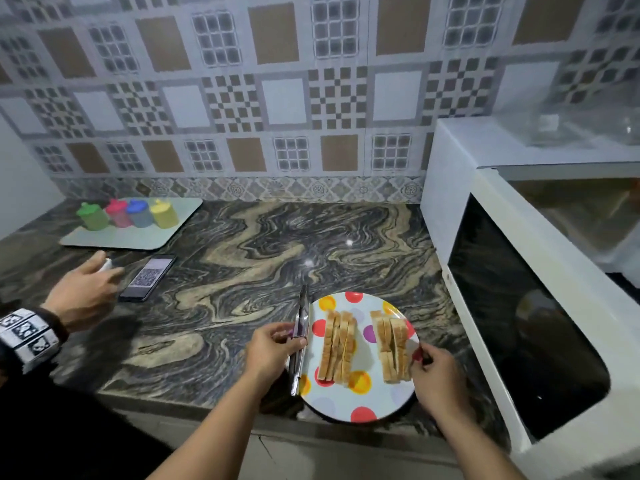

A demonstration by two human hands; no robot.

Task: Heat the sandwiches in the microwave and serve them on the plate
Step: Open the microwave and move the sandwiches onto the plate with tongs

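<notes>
The plate (360, 408) with coloured dots stands at the front edge of the bench (242, 244), just beside the open microwave (519, 306). On the plate lie two stacks of sandwiches (337, 346), side by side and a little apart. The left hand (273, 351) pinches the plate's rim on the side away from the microwave, next to metal tongs (300, 337) that lie along this rim; whether it grips them too, I cannot tell. The right hand (438, 372) pinches the rim on the microwave side. I judge the plate stiff and light, but the bread soft and loose, so it may slide. Two opposite rim holds and a level carry seem best.
</notes>
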